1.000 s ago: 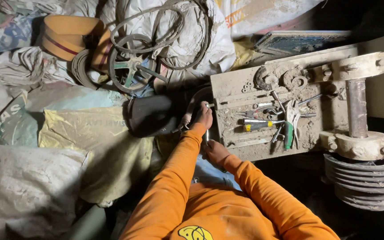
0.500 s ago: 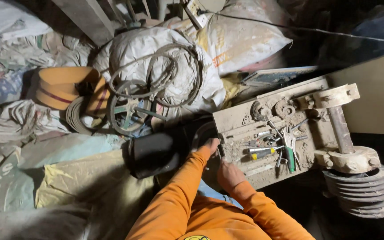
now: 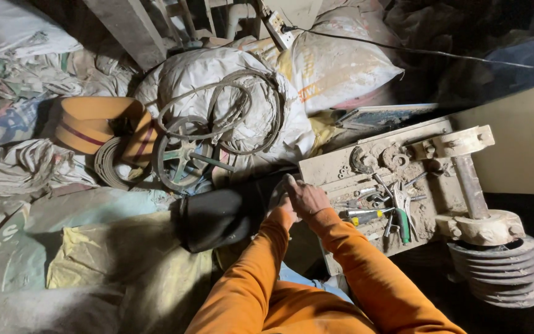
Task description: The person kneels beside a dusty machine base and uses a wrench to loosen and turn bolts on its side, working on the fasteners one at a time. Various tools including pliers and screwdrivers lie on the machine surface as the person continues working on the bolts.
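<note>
Both hands have drawn together since the earlier frame: right hand (image 3: 307,198) now overlaps left hand (image 3: 277,196) at the black bag (image 3: 214,216), centre frame. We cannot tell finger grip. Tools on the tray (image 3: 322,170) lie untouched; we judge work early.

Right hand (image 3: 307,198) has risen from below the left hand (image 3: 277,199) to lie beside it at the edge of the dusty tool tray (image 3: 335,170); both hands now meet, and the view has tilted upward.

Both hands (image 3: 298,199) meet beside dusty tool tray (image 3: 335,170)
</note>
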